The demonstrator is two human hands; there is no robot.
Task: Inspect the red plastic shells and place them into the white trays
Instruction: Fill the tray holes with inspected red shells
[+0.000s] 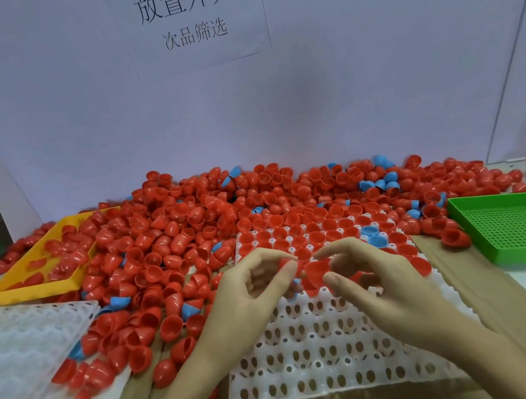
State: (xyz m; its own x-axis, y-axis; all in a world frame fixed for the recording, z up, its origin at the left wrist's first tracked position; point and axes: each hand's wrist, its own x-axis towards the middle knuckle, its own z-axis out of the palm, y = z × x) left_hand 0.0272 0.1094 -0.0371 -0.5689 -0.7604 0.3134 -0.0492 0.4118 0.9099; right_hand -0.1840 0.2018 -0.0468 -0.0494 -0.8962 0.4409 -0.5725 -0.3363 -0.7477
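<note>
Red shell (317,268) pinched over the white tray (327,352), between both hands.

Glossy red plastic, half-egg cup, hollow side up, gripped by curled fingers of the right hand (378,281); left hand (250,289) curled close beside, fingertips at the shell's edge, actual hold on it unclear. Far rows of the tray filled with red shells plus two blue shells (373,236); near rows bare. Heaped red shells (190,223) crowding the tray's far and left edges; yellow bin (7,292) left, green perforated tray (522,227) right, cardboard (493,312) along the right edge.
</note>
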